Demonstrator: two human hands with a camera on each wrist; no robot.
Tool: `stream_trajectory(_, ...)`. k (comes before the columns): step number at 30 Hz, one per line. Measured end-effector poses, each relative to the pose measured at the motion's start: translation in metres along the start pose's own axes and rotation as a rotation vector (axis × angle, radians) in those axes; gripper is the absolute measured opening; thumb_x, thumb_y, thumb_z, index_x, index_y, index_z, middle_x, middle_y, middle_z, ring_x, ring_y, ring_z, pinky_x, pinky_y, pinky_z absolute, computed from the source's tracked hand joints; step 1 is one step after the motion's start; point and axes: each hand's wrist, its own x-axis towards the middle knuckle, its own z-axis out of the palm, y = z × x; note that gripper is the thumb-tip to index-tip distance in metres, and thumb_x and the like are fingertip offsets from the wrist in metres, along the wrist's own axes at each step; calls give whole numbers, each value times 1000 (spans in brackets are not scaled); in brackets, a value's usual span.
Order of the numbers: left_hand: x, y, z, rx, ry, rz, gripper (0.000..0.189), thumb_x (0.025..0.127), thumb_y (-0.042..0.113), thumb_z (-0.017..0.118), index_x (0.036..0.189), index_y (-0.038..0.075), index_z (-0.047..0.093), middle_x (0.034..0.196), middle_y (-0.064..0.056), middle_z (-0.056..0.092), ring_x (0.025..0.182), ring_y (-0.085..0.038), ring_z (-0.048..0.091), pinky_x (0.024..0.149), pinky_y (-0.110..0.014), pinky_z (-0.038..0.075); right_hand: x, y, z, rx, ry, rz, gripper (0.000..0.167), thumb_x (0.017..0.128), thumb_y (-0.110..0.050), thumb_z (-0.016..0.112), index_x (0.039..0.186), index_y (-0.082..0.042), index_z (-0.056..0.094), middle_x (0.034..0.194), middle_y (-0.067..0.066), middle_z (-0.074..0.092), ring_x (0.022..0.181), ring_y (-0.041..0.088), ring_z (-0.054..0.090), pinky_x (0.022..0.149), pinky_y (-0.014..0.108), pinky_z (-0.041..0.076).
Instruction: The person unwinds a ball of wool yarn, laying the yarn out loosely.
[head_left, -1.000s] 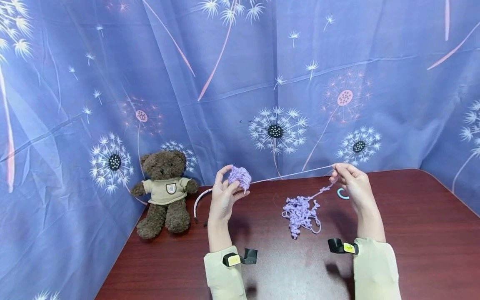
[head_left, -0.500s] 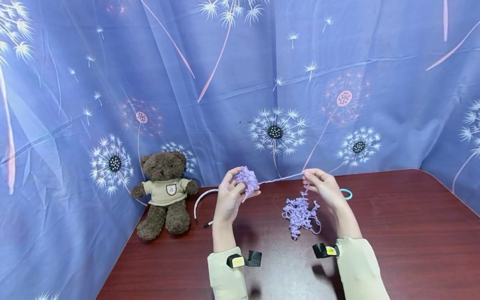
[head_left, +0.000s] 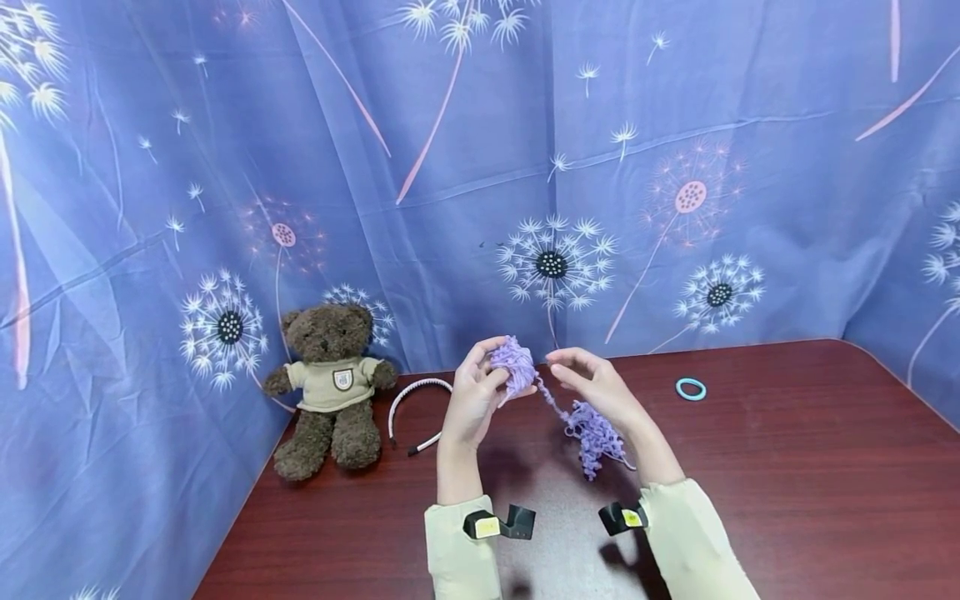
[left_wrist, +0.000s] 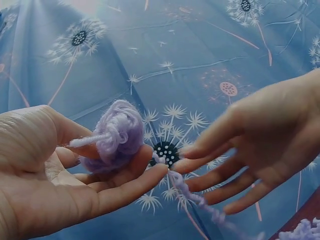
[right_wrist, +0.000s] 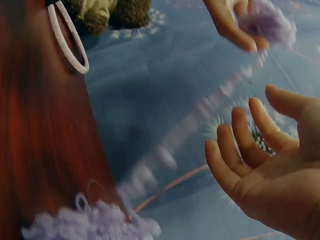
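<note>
Plainly, we grip a purple yarn ball with our left hand; just right of the ball, our right hand hangs loose, fingers apart, near its strand.

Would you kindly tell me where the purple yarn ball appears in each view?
Head: yarn ball slightly right of and below centre, in the left hand.
Left wrist: yarn ball left of centre.
Right wrist: yarn ball at the upper right.
Shared landmark: the loose yarn pile.

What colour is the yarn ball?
The yarn ball is light purple; it shows best, up close, in the left wrist view.
</note>
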Motion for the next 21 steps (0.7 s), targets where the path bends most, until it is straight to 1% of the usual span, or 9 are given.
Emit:
stream_trajectory(2,0,-1,1,18,-6,-9,46,87,-14,37,132,-6,41,121,-17,54,96,-15,62,79,-40,60,0,-2,6,-17,-48,-11,37,98,-19,56,129,3,55,118,21,64,88,-1,60,80,23,54)
stream_trajectory(3,0,-1,1,29,-5,-11,46,87,-14,37,132,-7,41,121,-17,54,97,-13,61,78,-36,60,0,-4,9,-25,-70,-19,37,98,-18,56,129,3,56,115,23,65,84,0,60,75,22,53)
stream_trajectory(6,1,-1,1,60,-3,-19,47,87,-14,38,134,-9,41,119,-18,57,96,-12,61,75,-29,59,0,-8,15,-30,-106,-37,33,98,-14,55,123,7,58,97,20,69,72,2,58,62,22,48)
stream_trajectory(8,1,-1,0,79,-2,-22,48,88,-13,37,136,-8,42,119,-17,57,96,-11,61,74,-27,59,0,-9,18,-18,-109,-47,30,97,-11,55,117,11,59,87,15,70,71,1,59,61,21,48)
stream_trajectory(10,1,-1,0,85,-7,-28,51,88,-13,37,139,-4,42,117,-17,57,95,-12,62,74,-31,60,0,-10,19,-2,-97,-43,27,97,-9,55,112,12,60,81,9,68,71,2,60,62,20,48)
stream_trajectory(14,0,-1,-1,84,-26,-50,57,89,-12,39,143,4,41,112,-11,57,89,-13,63,72,-33,60,-1,-11,18,43,-56,-2,26,97,-11,55,109,13,59,77,-3,65,73,2,62,63,19,49)
stream_trajectory(18,1,-4,-3,102,-80,-79,59,88,-13,43,144,3,39,106,-4,58,85,-9,60,70,-25,55,-2,-12,14,68,17,29,28,98,-13,54,110,11,58,76,-12,62,73,1,61,65,18,48)
stream_trajectory(21,1,-5,-4,161,-139,-85,64,83,-15,45,145,0,37,102,-2,58,79,-4,59,68,-19,50,-3,-14,10,95,67,45,26,99,-15,54,109,8,59,74,-14,60,66,0,56,60,17,44)
